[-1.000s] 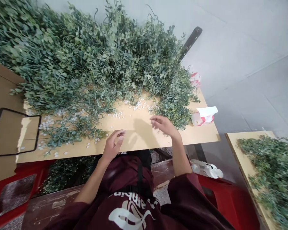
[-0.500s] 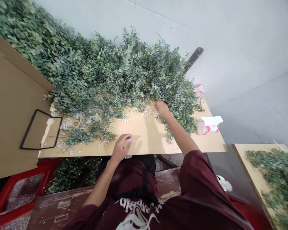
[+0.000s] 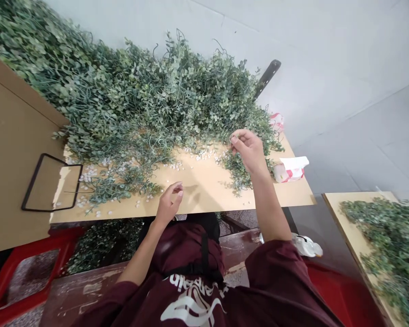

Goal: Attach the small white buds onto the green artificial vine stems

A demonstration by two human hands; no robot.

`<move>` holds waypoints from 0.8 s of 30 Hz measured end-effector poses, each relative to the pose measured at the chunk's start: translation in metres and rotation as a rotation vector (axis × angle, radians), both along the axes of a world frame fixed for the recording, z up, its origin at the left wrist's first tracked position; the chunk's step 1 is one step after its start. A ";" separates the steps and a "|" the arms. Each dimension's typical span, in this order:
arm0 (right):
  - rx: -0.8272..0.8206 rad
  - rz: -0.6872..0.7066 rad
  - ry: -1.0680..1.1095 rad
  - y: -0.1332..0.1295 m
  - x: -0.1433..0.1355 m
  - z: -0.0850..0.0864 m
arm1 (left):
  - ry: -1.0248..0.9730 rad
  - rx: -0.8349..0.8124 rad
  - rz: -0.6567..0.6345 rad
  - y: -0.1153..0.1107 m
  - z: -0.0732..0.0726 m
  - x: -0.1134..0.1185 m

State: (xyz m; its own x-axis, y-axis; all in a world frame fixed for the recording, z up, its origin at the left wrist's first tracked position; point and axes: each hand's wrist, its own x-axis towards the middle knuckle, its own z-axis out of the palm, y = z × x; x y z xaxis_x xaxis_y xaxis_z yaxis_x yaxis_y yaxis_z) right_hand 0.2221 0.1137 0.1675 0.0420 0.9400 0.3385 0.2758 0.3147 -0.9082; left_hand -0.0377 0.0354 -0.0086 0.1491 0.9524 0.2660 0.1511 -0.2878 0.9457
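My right hand [image 3: 248, 149] is raised over the right part of the table, fingers pinched together; what is between them is too small to name. Behind it lies a large heap of green artificial foliage [image 3: 177, 91]. My left hand [image 3: 169, 202] hovers at the table's front edge, its thumb and fingertips close together around something I cannot make out, if anything. Small white pieces [image 3: 204, 155] are scattered between the hands and the heap. A loose green sprig [image 3: 112, 188] rests on the table to the left of my left hand.
The wooden table [image 3: 204, 200] has a cardboard box [image 3: 17, 150] and a black wire frame [image 3: 25, 200] at its left. A tissue pack [image 3: 289, 170] sits at the right. Another foliage pile [image 3: 391, 240] lies on a board at far right. A red stool [image 3: 0, 302] stands lower left.
My right hand has lifted away from the foliage and moved right, toward me. My left hand stays nearly where it was. The whole view has shifted slightly.
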 end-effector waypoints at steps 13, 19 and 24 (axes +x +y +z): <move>-0.590 0.171 0.409 -0.065 -0.063 -0.109 | -0.225 -0.139 -0.326 -0.017 0.032 -0.005; -0.603 0.184 0.130 -0.064 -0.064 -0.127 | -0.009 -0.039 -0.143 -0.017 0.031 -0.010; -0.423 0.162 -0.234 -0.060 -0.059 -0.127 | 0.179 0.078 0.003 -0.014 0.024 -0.010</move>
